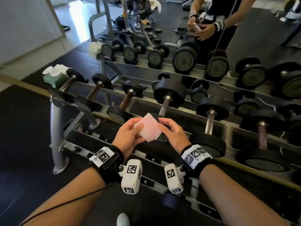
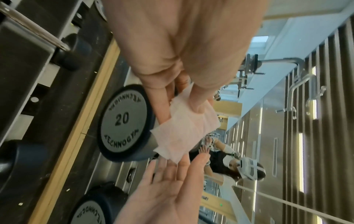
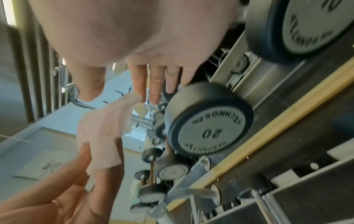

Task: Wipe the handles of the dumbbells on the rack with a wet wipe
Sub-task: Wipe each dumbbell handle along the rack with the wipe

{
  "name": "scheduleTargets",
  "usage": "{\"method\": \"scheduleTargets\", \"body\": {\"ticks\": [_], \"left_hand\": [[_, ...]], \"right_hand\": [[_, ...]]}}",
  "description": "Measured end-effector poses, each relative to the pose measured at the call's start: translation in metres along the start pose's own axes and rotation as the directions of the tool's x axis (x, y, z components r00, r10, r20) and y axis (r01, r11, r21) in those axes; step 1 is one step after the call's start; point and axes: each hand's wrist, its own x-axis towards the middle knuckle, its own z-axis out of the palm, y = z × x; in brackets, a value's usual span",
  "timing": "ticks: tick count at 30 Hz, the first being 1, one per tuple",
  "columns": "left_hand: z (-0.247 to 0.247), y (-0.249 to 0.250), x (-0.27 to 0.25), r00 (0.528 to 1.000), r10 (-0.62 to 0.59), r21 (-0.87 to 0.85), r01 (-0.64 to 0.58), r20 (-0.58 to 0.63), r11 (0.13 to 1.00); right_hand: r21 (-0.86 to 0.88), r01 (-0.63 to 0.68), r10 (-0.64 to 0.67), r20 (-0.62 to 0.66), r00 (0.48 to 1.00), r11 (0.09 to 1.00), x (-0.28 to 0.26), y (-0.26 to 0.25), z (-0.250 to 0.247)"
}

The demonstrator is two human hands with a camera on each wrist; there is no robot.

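- A folded wet wipe [image 1: 149, 128] is held in the air above the front edge of the dumbbell rack [image 1: 162, 66], clear of every dumbbell handle.
- The wipe is pinched by the left hand [image 1: 128, 136]: in the left wrist view the thumb lies on top of it and the fingers [image 2: 162, 106] lie beneath.
- The right hand [image 1: 172, 132] is held just beside the wipe with fingers extended and relaxed; a fingertip meets the wipe's far corner, and nothing is gripped.
- Directly under both hands sits a dumbbell marked 20 [image 3: 210, 121], with its near head below the wipe; no contact with it is seen.
- The handle [image 1: 164, 106] of that dumbbell is exposed beyond the hands, running up to its far head.
- To the left, three smaller dumbbells with brown handles [image 1: 125, 100] are racked side by side, with open gaps between them.
- To the right, larger dumbbells [image 1: 210, 121] are racked, each seated in its own cradle with its handle bare.
- A wet wipe pack [image 1: 55, 74] with its lid raised rests at the left end of the rack, well apart from the hands.
- A mirror [image 1: 244, 38] stands behind the rack; the rack and the person are reflected in it.
- Dark floor [image 1: 24, 136] lies open to the left of the rack's post.
- Marker-tagged wrist bands [image 1: 104, 156] are worn on both forearms.
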Motion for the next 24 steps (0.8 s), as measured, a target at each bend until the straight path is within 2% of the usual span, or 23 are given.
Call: {"method": "scheduleTargets", "body": {"ticks": [5, 10, 13, 17, 20, 24], "left_hand": [[-0.068, -0.002, -0.020, 0.996, 0.011, -0.073, -0.018, -0.093, 0.997], [-0.138, -0.016, -0.021, 0.972, -0.032, 0.029, 0.039, -0.232, 0.999], [-0.174, -0.038, -0.008, 0.962, -0.062, 0.081, 0.086, -0.265, 0.993], [-0.218, -0.097, 0.013, 0.961, -0.100, 0.218, 0.159, -0.259, 0.963], [-0.251, -0.154, 0.027, 0.955, -0.074, 0.423, 0.195, -0.286, 0.885], [-0.296, -0.222, 0.060, 0.945, -0.026, 0.485, 0.191, -0.327, 0.853]], "right_hand": [[0.159, -0.061, 0.042, 0.123, 0.992, 0.985, -0.003, -0.004, 0.077], [0.158, -0.151, 0.142, 0.065, 0.988, 0.976, 0.004, -0.003, 0.144], [0.135, -0.162, 0.158, 0.039, 0.987, 0.977, 0.011, 0.011, 0.179], [0.120, -0.232, 0.233, -0.001, 0.972, 0.965, 0.015, 0.064, 0.218], [0.067, -0.326, 0.328, -0.021, 0.944, 0.943, 0.019, 0.122, 0.236], [-0.015, -0.378, 0.378, -0.002, 0.926, 0.926, 0.047, 0.200, 0.251]]}}
